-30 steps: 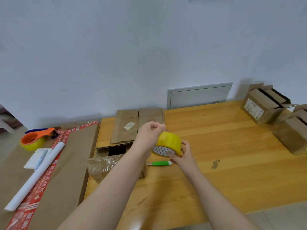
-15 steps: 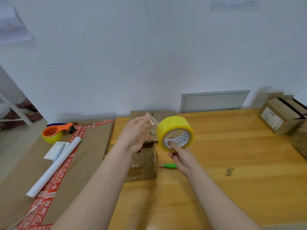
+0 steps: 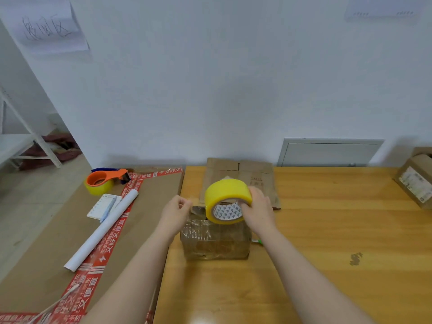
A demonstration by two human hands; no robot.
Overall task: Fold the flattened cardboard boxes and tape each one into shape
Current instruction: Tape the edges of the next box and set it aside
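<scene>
The right hand point(image 3: 258, 210) grips a yellow tape roll point(image 3: 228, 195) just above a small cardboard box point(image 3: 215, 239) which stands on the wooden tabletop point(image 3: 327, 230). At 9 o'clock from the roll, the left hand point(image 3: 174, 212) pinches its fingertips together, it seems on the clear loose end of the roll. A flattened cardboard point(image 3: 254, 176) lies at 12 o'clock from the box. An orange tape dispenser point(image 3: 102, 181) is at 10 o'clock, and a folded box point(image 3: 416, 183) at 2 o'clock.
</scene>
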